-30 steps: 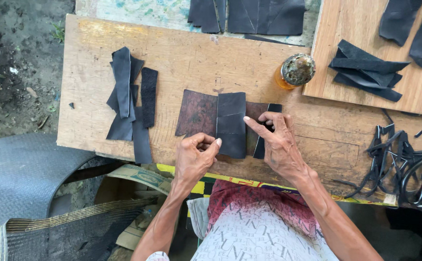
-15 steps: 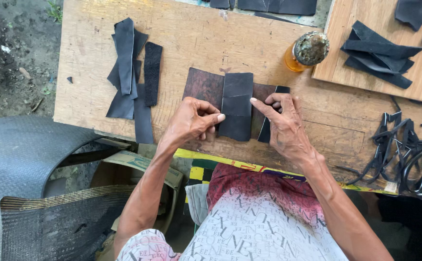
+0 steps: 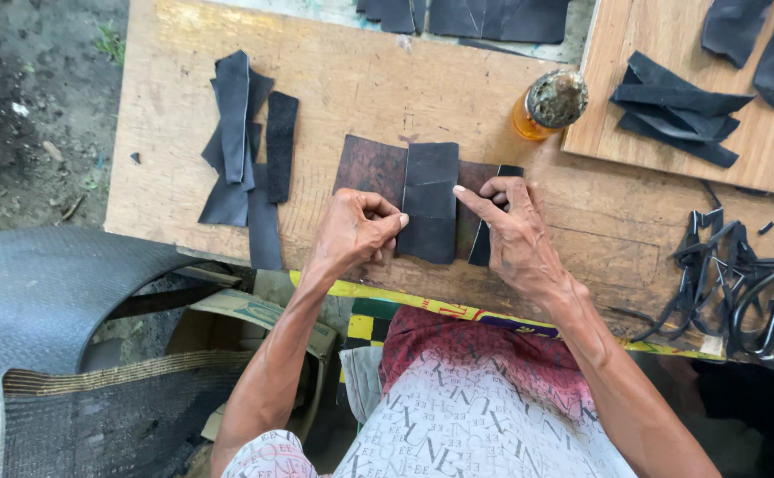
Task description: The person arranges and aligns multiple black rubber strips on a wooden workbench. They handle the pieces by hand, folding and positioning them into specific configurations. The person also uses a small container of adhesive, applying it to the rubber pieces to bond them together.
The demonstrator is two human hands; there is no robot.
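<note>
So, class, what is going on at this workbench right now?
A person presses a dark strip down onto a brown sheet on the wooden bench. The left hand pins the strip's left edge, the right hand its right edge. More dark strips lie to the left, and an amber jar stands behind.

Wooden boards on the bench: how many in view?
2. The large wooden board under both hands, the left hand and right hand, and a smaller wooden board at upper right, partly cut off by the frame. Others may lie outside view.
</note>
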